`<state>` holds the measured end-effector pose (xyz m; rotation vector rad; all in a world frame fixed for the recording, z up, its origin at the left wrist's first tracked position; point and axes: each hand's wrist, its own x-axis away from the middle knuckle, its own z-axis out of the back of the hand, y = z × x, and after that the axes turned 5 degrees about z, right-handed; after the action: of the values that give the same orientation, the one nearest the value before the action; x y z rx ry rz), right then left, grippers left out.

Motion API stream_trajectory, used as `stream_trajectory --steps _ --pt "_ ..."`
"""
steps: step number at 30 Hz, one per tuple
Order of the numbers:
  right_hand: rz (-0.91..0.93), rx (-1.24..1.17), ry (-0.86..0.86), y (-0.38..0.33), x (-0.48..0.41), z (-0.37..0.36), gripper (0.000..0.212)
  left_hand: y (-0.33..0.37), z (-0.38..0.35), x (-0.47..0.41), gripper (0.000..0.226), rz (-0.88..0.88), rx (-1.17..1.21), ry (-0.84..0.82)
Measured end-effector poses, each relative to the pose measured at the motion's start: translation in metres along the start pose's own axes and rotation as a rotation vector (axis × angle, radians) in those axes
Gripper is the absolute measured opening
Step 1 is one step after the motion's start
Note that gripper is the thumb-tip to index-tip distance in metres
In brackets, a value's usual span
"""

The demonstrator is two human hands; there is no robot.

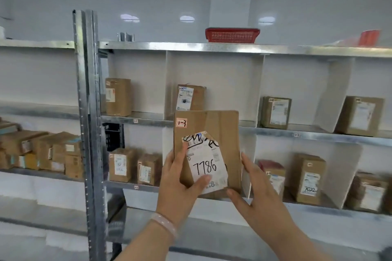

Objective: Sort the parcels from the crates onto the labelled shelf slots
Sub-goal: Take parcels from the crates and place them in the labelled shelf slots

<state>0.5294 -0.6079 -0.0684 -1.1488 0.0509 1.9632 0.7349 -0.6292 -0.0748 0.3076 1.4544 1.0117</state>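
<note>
I hold a brown cardboard parcel [220,131] upright in front of the metal shelf [212,47]. Its white label reads 7786, and a small red-framed sticker sits at its top left corner. My left hand [180,178] grips its lower left side, thumb on the label. My right hand [254,184] grips its lower right edge and bottom corner. The parcel hangs before the divider between two lower slots, level with the middle shelf board [148,117]. Small tags [135,121] mark the slots on the shelf edges.
Cardboard parcels stand in the slots, such as one [191,97] directly behind and one [275,115] to the right. A red basket [232,35] lies on top. A steel upright [89,112] stands left, with stacked boxes [42,150] beyond. White dividers [333,93] separate slots.
</note>
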Motion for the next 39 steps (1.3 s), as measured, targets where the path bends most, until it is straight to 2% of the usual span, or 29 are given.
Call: stream_trajectory --steps 8,13,23,30,39 --pt "-0.041 0.346 -0.049 0.073 -0.051 -0.019 0.080 -0.056 -0.073 -0.090 0.096 -0.080 0.019 -0.053" --pt "-0.074 0.373 -0.055 0.105 -0.104 -0.048 0.078 -0.098 -0.106 -0.148 0.096 -0.052 0.126 -0.093" --pt "-0.160 0.445 -0.027 0.161 -0.176 -0.085 0.082 -0.143 -0.153 -0.239 0.097 -0.084 0.132 -0.144" --pt "-0.178 0.452 0.095 0.199 -0.176 -0.057 0.077 -0.132 -0.212 -0.257 0.100 -0.128 0.192 -0.178" --pt "-0.235 0.597 0.244 0.278 -0.151 0.035 0.077 -0.071 -0.332 -0.246 0.099 -0.252 0.268 -0.195"
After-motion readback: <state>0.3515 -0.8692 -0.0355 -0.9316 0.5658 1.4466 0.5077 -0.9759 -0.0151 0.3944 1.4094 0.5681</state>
